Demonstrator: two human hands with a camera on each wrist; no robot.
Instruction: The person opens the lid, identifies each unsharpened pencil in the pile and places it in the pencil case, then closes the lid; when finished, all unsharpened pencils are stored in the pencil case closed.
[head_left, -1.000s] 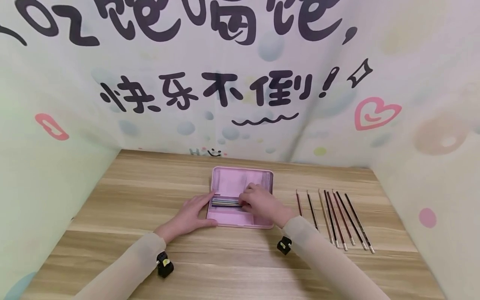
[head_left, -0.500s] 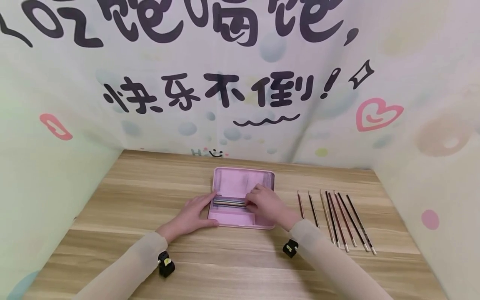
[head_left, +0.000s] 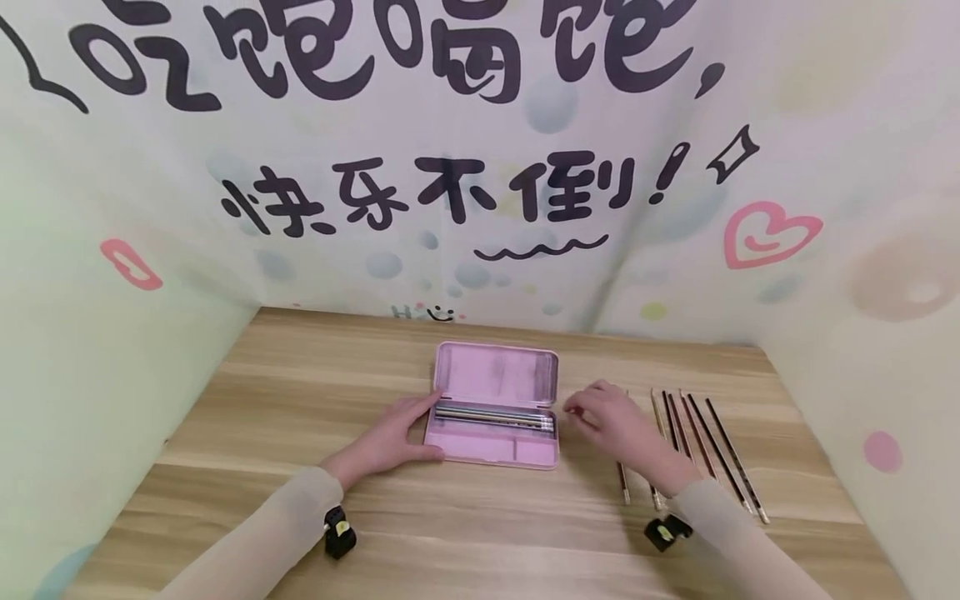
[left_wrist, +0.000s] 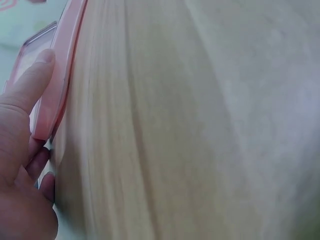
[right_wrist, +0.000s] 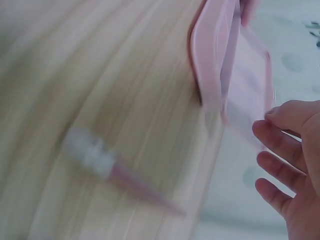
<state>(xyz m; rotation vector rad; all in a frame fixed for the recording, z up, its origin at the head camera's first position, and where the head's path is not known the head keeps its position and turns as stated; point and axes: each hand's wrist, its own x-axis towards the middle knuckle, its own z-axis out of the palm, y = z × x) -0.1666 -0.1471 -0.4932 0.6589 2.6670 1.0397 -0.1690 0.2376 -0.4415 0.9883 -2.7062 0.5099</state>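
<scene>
Left hand (head_left: 387, 439) is clamped on the pink case (head_left: 472, 448) at its left end, pencils (head_left: 491, 417) inside; right hand (head_left: 617, 425) is relaxed, nothing held, just beyond the other end. Loose pencils (head_left: 711, 437) by the right wrist camera (head_left: 662, 534) could get rolled if it's dragged low, tbh.

Pencils (head_left: 737, 460) lie right of the case (head_left: 472, 447).
</scene>
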